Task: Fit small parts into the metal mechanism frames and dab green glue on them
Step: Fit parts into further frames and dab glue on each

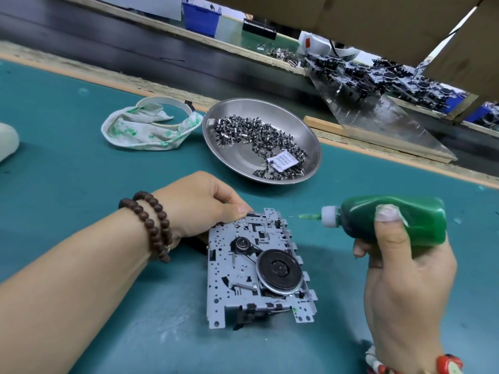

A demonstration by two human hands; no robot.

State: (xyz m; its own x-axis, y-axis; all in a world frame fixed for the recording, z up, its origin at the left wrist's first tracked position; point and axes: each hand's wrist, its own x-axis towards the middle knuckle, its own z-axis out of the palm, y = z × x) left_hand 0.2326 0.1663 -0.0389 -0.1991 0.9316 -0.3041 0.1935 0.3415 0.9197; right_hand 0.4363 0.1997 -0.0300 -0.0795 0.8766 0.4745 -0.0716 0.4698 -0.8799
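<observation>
A grey metal mechanism frame point(259, 268) with a black flywheel and belt lies flat on the teal mat in front of me. My left hand point(199, 203) pinches its far left corner, thumb on the top edge. My right hand point(405, 271) grips a green glue bottle point(388, 218) held sideways. Its white cap and green nozzle tip point left, just right of the frame's far right corner and apart from it. A green glue dab shows near the frame's near right edge. A steel dish point(310, 136) behind the frame holds several small dark parts and a white sachet.
A glue-stained white cloth point(145, 130) and a tape ring lie at the back left. Beyond the mat's edge run a dark conveyor belt point(135, 44), a clear ramp point(391, 122) with several assembled mechanisms, and a blue bin point(201, 18).
</observation>
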